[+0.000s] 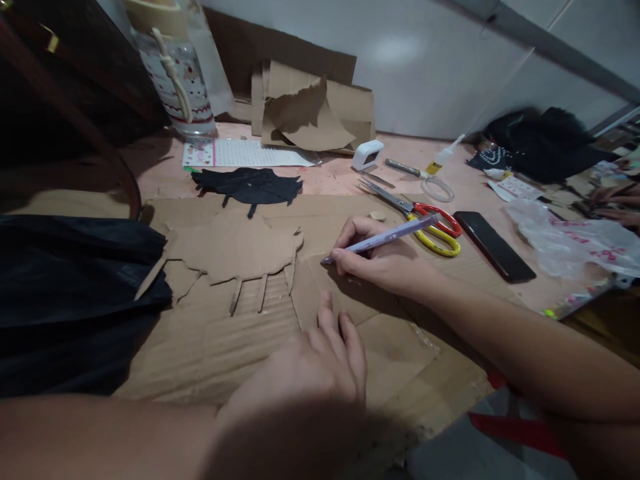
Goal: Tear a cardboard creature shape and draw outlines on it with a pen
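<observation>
My right hand (373, 257) is closed round a pale purple pen (387, 237), its tip down at a piece of cardboard (385, 340). Lower down, my left hand (315, 360) lies on the same cardboard with its fingers stretched out, holding nothing. To the left is a cut-out cardboard shape (235, 247) with thin leg-like strips. Beyond it lies a similar black cut-out (249, 185). A larger cardboard sheet (200, 353) is underneath. Scissors (415, 213) with red and yellow handles rest just past my right hand.
A dark phone (494, 245) and a clear plastic bag (575, 237) lie at the right. Black cloth (65, 300) covers the left side. A water bottle (175, 73), folded cardboard (320, 113) and a small glue bottle (443, 159) stand toward the wall. Another person's hand (617, 200) shows far right.
</observation>
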`<action>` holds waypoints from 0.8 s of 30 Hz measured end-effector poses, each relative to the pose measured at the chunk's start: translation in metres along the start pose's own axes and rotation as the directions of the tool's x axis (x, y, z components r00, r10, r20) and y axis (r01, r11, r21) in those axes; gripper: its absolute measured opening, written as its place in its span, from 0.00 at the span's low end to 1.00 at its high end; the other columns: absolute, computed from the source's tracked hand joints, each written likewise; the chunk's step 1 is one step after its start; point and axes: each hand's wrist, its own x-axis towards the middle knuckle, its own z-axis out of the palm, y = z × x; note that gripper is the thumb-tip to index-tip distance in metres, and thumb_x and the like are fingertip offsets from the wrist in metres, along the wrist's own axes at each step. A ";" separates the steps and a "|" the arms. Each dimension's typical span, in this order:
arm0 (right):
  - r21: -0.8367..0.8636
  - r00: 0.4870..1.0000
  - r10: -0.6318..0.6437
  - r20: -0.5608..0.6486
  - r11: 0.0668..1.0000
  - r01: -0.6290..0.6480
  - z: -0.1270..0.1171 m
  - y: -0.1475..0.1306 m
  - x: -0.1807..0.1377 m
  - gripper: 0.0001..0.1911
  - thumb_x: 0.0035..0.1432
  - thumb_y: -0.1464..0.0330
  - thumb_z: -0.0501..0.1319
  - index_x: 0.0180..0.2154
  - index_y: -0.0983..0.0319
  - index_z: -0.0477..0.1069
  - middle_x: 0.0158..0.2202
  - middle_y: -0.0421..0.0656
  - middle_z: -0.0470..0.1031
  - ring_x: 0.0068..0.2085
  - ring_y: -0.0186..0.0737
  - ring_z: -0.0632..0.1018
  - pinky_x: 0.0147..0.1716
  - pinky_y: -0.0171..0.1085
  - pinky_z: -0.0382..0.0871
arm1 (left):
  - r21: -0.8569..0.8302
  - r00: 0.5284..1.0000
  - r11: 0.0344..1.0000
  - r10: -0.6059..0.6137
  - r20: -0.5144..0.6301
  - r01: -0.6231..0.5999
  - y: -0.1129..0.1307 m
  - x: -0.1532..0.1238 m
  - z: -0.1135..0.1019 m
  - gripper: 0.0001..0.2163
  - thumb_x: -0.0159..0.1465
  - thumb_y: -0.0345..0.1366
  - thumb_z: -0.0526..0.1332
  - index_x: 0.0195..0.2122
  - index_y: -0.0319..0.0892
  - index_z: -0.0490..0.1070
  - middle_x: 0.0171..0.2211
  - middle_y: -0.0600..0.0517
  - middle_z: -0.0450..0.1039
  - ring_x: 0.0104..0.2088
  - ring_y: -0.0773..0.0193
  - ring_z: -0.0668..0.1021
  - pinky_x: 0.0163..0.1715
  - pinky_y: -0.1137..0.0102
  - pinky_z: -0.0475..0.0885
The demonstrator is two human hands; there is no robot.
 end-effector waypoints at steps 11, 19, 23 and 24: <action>-0.052 1.000 0.002 0.005 0.999 -0.002 -0.003 -0.005 -0.001 0.07 0.55 0.69 0.62 0.29 0.58 0.63 0.24 0.35 0.67 0.25 0.32 0.67 0.23 0.33 0.57 | -0.035 0.998 0.999 -0.032 0.046 0.034 0.006 -0.003 0.003 0.16 0.65 0.34 0.63 0.50 0.27 0.79 0.45 0.21 0.78 0.18 0.61 0.76 0.16 0.71 0.62; -0.044 1.000 -0.014 0.002 0.999 0.014 -0.004 -0.006 -0.002 0.09 0.52 0.72 0.61 0.26 0.58 0.61 0.22 0.34 0.64 0.25 0.32 0.65 0.25 0.35 0.55 | -0.047 0.997 0.998 -0.039 0.063 0.042 0.009 -0.007 0.004 0.17 0.64 0.32 0.65 0.52 0.26 0.77 0.47 0.20 0.77 0.19 0.60 0.76 0.18 0.70 0.60; -0.054 1.000 0.030 -0.003 0.998 -0.030 -0.004 -0.010 -0.004 0.08 0.50 0.73 0.60 0.25 0.58 0.61 0.22 0.34 0.64 0.25 0.33 0.65 0.25 0.35 0.55 | -0.012 0.998 1.000 -0.023 0.065 0.023 0.009 -0.007 0.006 0.17 0.65 0.32 0.63 0.52 0.26 0.77 0.47 0.21 0.78 0.19 0.60 0.75 0.18 0.69 0.60; -0.052 0.999 0.036 0.001 0.998 -0.036 -0.004 -0.011 -0.004 0.09 0.49 0.74 0.60 0.25 0.58 0.61 0.22 0.34 0.64 0.25 0.33 0.65 0.25 0.35 0.55 | -0.004 0.998 1.000 -0.021 0.060 0.021 0.009 -0.007 0.006 0.17 0.65 0.32 0.63 0.52 0.27 0.77 0.47 0.22 0.78 0.19 0.61 0.75 0.18 0.70 0.60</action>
